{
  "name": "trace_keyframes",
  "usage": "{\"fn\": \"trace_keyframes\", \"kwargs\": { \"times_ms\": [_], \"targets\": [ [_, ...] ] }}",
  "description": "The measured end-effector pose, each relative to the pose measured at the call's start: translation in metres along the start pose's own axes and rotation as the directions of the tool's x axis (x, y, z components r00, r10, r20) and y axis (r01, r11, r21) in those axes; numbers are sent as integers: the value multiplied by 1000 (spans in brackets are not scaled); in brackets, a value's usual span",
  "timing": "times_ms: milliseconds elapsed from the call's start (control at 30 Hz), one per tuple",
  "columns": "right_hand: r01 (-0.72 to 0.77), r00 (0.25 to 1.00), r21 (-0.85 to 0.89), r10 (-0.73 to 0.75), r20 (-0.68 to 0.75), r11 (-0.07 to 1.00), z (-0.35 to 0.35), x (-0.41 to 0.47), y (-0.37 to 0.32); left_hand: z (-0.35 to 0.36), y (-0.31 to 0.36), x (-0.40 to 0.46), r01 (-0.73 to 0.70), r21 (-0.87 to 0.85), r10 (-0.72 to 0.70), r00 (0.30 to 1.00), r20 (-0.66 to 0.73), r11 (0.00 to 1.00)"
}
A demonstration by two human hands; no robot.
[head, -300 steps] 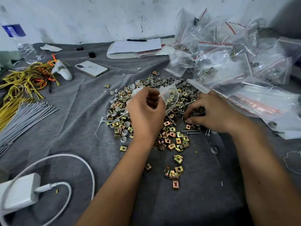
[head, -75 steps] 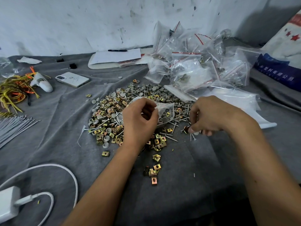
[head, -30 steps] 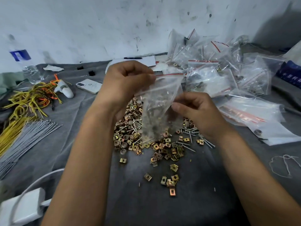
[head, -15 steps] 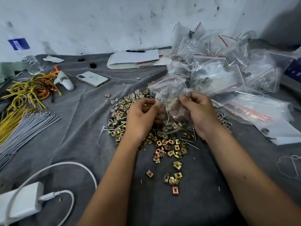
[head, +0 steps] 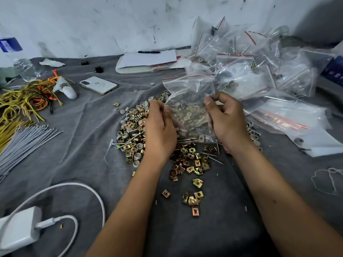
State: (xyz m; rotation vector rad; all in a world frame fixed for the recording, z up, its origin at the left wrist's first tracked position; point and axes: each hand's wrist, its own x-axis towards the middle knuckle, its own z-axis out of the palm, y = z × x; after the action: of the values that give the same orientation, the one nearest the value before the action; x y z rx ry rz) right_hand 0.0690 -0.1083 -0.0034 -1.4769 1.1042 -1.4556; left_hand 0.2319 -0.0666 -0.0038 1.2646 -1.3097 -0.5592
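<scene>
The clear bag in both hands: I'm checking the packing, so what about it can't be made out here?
Head view, parts inside the bag: count and kinds blurred by creased, glaring plastic.
Head view, red zip strip: too thin and crumpled to tell whether it is sealed.
Head view, fingers of the left hand: hidden behind the bag and the hand's own back.
Head view, lower fingers of the right hand: hidden behind the hand itself.

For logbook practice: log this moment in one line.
left hand holds zip bag | right hand pinches it | hardware pile beneath
</scene>
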Motion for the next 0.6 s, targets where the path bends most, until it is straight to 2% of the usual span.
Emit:
{"fn": "trace_keyframes", "kwargs": {
  "times_ms": [133, 233, 300, 400, 533, 600],
  "targets": [
    [-20, 1000, 65, 19, 15, 998, -3, -1, -1, 1, 0, -1, -24, 48, 24, 1000, -4, 999],
    [-81, 984, 165, 52, 173, 983, -4, -4, -7, 1, 1, -2, -65, 48, 65, 998, -8, 997],
    [-163, 945, 127, 117, 305, 978, -4, -5, -10, 3, 1, -4, -88, 54, 90, 995, -34, 995],
    [-169, 916, 31, 146, 374, 985, -3, -6, -8, 5, 2, -5, -122, 48, 125, 989, -83, 991],
    [-231, 862, 120, 146, 485, 966, -5, -7, -5, 3, 1, -3, -142, 61, 150, 975, -166, 988],
    [-213, 861, 113, 132, 490, 971, -5, -7, -2, 3, 0, -2, -135, 49, 142, 972, -188, 990]
  ]
}}
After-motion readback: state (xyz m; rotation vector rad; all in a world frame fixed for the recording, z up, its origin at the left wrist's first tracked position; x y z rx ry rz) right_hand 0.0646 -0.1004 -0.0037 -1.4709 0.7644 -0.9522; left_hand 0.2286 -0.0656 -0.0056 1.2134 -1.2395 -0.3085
